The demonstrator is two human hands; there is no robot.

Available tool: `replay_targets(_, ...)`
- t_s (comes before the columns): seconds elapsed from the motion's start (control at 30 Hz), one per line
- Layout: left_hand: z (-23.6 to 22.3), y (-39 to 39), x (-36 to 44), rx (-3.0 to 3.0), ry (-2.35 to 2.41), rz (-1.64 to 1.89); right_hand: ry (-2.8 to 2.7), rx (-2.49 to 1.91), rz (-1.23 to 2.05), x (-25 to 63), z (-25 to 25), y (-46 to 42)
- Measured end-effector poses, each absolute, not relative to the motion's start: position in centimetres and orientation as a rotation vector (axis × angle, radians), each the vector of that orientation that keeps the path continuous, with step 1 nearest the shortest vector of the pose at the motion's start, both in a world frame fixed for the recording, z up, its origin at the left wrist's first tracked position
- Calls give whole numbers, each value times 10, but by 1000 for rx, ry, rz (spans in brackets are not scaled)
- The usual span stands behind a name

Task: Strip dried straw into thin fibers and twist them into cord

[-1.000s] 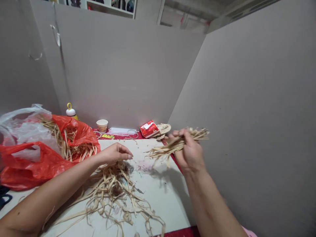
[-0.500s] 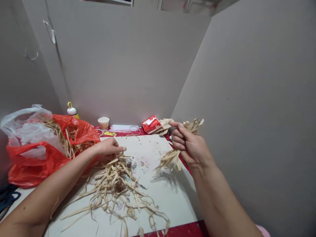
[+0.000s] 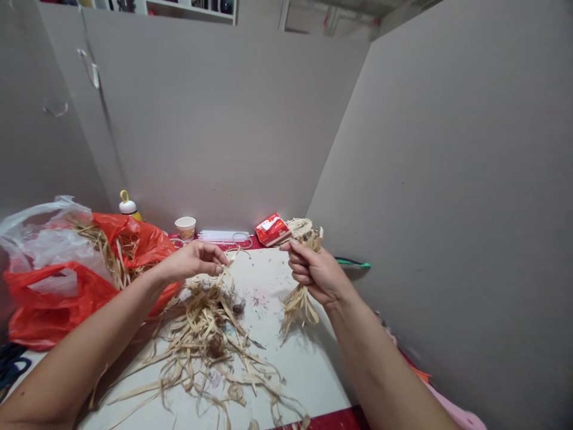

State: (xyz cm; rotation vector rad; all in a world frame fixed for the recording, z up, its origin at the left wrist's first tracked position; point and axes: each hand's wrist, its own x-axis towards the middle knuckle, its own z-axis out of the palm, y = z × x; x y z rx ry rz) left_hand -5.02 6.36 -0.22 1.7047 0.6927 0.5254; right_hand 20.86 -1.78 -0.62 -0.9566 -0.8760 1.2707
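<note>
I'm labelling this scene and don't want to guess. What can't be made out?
All in the head view:
Middle of the strip bundle: behind the right hand's fingers.
Left hand: too small to tell whether its fingers pinch a strand.
Dark blue looped object: cut off by the left edge.
Bottle: lower part behind the red bag.

Plain grey walls, white shelf.

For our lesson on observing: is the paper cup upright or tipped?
The cup is upright: its open rim faces up, above its narrower base.
</note>
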Motion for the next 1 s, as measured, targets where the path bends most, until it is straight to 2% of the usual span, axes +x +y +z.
replay_targets(0.23,-9,58,-42,1547,633,658,-1001,-1005,1387,191,-15,-20)
replay_targets(0.43,-18,50,-33,1540,601,698,-1152,-1062,1307,161,-25,-24)
replay_targets(0.67,-21,47,-29,1505,580,738,-1046,-965,1200,155,-33,-20)
replay_targets(0.83,-22,48,-27,1355,567,884,-934,-870,1258,161,-28,-21)
replay_targets(1.0,-22,46,-25,1224,565,865,-943,-852,1336,159,-26,-24)
